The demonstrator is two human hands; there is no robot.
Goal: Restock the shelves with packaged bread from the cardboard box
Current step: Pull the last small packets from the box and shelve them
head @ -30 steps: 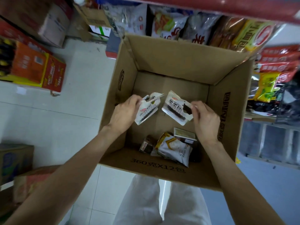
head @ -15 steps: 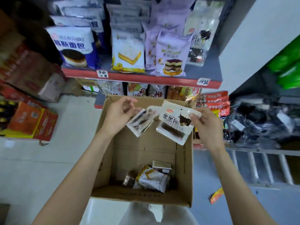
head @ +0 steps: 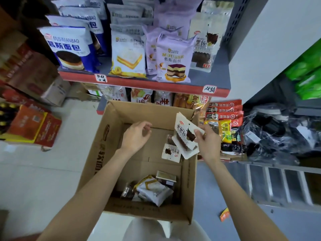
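Right hand [head: 207, 145] pinches two brown-bread packs [head: 185, 134] over the cardboard box [head: 104, 145], left hand [head: 137, 135] loosely empty, few packets [head: 152, 190] left inside.

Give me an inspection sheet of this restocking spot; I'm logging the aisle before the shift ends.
Surface: pale tiled floor.
Job's things: open cardboard box holding a few loose packets; white bread packet above it, a second packet just below; shelf lined with bread bags.
Clutter: orange cartons at left; small wrapper on the floor.
Hands: right hand pinches the white packet; left hand holds nothing, fingers loosely curled.
Cables: nothing seen.
Surroundings: black bagged goods at right.
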